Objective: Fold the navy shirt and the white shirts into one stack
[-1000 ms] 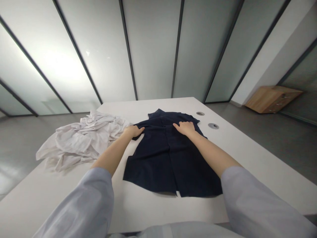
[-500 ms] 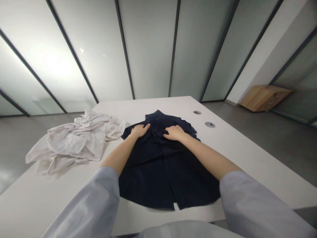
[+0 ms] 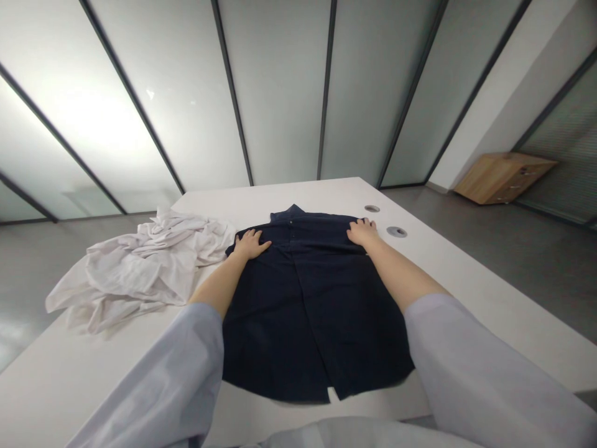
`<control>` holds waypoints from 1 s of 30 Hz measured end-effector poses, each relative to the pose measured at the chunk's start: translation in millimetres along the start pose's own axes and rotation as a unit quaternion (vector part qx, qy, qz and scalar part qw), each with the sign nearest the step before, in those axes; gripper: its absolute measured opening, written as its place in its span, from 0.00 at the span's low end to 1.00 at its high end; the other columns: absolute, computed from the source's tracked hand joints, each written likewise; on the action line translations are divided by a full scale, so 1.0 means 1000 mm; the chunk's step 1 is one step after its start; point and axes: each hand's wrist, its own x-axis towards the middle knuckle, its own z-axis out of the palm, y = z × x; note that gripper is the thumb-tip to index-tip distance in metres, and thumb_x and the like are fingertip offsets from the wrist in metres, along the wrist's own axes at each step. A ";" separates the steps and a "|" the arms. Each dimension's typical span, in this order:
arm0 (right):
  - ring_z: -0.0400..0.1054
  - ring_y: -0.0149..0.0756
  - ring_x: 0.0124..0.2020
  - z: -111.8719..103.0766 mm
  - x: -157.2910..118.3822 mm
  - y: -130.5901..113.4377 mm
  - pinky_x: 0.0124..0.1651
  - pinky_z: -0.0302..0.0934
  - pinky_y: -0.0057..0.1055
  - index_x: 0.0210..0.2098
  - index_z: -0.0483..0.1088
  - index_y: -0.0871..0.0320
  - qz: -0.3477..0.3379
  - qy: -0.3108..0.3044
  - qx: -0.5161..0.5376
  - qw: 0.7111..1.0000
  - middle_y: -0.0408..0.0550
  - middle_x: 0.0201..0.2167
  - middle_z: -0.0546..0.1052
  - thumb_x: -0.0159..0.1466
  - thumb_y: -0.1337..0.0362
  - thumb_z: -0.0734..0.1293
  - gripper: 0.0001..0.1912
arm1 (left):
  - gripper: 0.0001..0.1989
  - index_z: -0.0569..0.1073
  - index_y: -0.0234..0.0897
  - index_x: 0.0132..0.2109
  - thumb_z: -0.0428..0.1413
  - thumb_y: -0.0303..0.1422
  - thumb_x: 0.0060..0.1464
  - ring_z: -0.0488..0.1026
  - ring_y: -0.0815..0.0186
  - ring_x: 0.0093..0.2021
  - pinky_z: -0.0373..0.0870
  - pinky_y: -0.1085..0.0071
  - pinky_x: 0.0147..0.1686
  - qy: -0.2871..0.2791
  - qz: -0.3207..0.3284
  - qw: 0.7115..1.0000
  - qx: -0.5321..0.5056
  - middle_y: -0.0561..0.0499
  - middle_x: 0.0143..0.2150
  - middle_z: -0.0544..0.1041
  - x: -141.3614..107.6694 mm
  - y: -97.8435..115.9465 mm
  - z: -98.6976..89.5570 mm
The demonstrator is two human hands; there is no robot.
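A dark navy button shirt (image 3: 298, 311) lies spread on the white table (image 3: 466, 323), its collar pointing away from me and its hem towards me. My left hand (image 3: 250, 245) rests on the shirt's upper left part, fingers spread. On the upper right, close to the shoulder edge, lies my right hand (image 3: 362, 233) with its fingers apart and slightly bent. Small buttons show below the collar. The front edges part at the hem, leaving a narrow gap with the table showing through.
A crumpled heap of white cloth (image 3: 144, 261) lies to the left, partly over the table's edge. Two round cable grommets (image 3: 397, 232) are set in the tabletop at the right. A wooden cabinet (image 3: 504, 177) stands on the floor far right, and frosted glass panels (image 3: 280, 93) rise behind.
My hands have moved apart, the right one outward to the shoulder and the left one slightly left. The bunched folds across the shirt's chest have flattened out.
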 end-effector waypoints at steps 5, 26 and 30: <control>0.49 0.52 0.67 -0.004 -0.007 -0.032 0.66 0.44 0.46 0.63 0.61 0.61 -0.109 0.050 0.032 0.992 0.59 0.66 0.60 0.67 0.58 0.57 0.27 | 0.31 0.54 0.38 0.69 0.41 0.45 0.63 0.49 0.52 0.71 0.46 0.50 0.66 0.042 0.083 0.995 0.042 0.41 0.72 0.52 -0.007 0.024 -0.004; 0.66 0.46 0.57 -0.022 -0.006 -0.095 0.57 0.59 0.38 0.57 0.69 0.59 -0.177 -0.046 0.107 0.977 0.56 0.57 0.72 0.71 0.52 0.51 0.26 | 0.29 0.74 0.32 0.52 0.39 0.49 0.63 0.74 0.54 0.53 0.69 0.66 0.50 -0.097 0.107 0.989 -0.004 0.38 0.53 0.77 -0.015 0.057 -0.047; 0.70 0.51 0.51 -0.028 -0.004 -0.108 0.50 0.64 0.41 0.51 0.74 0.57 -0.137 -0.038 0.064 0.988 0.57 0.50 0.77 0.69 0.50 0.53 0.26 | 0.31 0.76 0.33 0.50 0.41 0.53 0.61 0.74 0.52 0.52 0.70 0.63 0.48 -0.058 0.048 0.997 0.026 0.38 0.51 0.78 -0.002 0.053 -0.042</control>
